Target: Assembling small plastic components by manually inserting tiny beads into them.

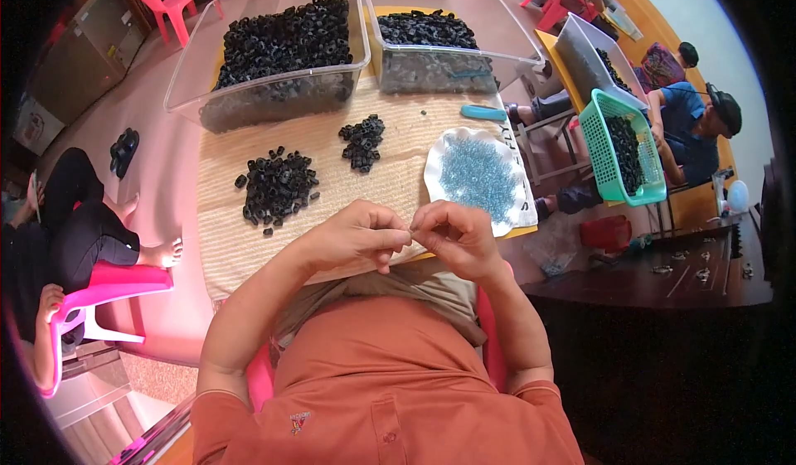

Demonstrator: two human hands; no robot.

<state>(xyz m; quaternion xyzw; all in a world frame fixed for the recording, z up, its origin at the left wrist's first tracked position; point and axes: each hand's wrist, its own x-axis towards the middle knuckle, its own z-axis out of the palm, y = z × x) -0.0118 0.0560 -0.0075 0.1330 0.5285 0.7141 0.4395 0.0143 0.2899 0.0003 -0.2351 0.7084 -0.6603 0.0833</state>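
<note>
L hand (pixel 365 234) & R hand (pixel 458 237) pinch a tiny bit (pixel 412 230), can't tell what, by desk's (pixel 521 233) near edge; loose pinch = prob drops.

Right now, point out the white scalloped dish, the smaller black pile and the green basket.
White scalloped dish (pixel 433 175), head view, left rim.
Smaller black pile (pixel 361 143), head view, its middle.
Green basket (pixel 597 146), head view, left wall.
</note>
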